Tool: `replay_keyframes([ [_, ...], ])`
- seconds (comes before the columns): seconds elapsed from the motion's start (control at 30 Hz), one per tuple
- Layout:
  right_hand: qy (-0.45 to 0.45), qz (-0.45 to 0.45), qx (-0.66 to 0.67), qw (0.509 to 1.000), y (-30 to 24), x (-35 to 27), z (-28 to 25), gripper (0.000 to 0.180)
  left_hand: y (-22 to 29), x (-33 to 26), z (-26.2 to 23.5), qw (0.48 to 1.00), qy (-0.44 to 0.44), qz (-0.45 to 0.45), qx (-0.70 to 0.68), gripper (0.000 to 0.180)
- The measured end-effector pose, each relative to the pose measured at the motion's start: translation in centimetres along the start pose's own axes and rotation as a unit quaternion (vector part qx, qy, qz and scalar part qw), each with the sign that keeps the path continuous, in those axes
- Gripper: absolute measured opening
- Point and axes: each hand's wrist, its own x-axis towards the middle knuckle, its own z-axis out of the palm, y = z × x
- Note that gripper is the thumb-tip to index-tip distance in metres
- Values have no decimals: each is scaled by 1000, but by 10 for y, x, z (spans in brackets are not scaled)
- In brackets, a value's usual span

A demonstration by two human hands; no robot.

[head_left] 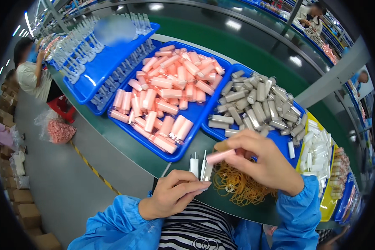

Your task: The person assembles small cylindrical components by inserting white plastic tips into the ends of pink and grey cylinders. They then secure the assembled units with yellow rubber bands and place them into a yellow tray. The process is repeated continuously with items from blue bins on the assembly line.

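Observation:
My right hand [258, 160] pinches a small pink tube [221, 156] between thumb and fingers, above the near edge of the table. A brownish cover sits on one of its fingertips. Just left of it, my left hand [177, 192] is closed, its thumb and fingers pinching the lower end of a small greyish, partly clear tube [207, 171]. The tubes are close together; I cannot tell whether they touch. Slim white pieces [194, 165] with thin prongs lie beyond my left fingertips. Under my right hand is a heap of yellow rubber bands [239, 187].
Beyond my hands, a blue tray [177, 155] holds many pink tubes, and another blue tray [285, 143] holds grey ones. Stacked blue trays [98, 79] of clear parts stand far left. Yellow trays [329, 204] sit at right. A person [33, 73] works at far left.

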Motion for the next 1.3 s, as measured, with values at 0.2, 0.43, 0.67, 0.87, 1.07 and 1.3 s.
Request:
replay_keyframes([
  [0.2, 133, 203, 229, 943, 26, -59, -6, 19, 13, 15, 12, 981, -143, 35, -123, 40],
  [0.43, 155, 155, 243, 945, 34, -90, 7, 17, 29, 32, 30, 960, -235, 84, -125, 32],
  [0.67, 143, 156, 261, 942, 38, -99, 3, 16, 33, 33, 34, 953, -272, 97, -94, 29],
  [0.87, 142, 82, 59, 985, 33, -101, 10, 12, 30, 30, 41, 958, -247, 119, -86, 37],
  [1.07, 155, -60, -81, 983, 26, -104, 38, 11, 23, 31, 39, 964, -192, 182, -17, 27],
  [1.3, 190, -64, -130, 971, 31, -110, 35, 17, 27, 31, 51, 991, -115, 60, -30, 60],
])
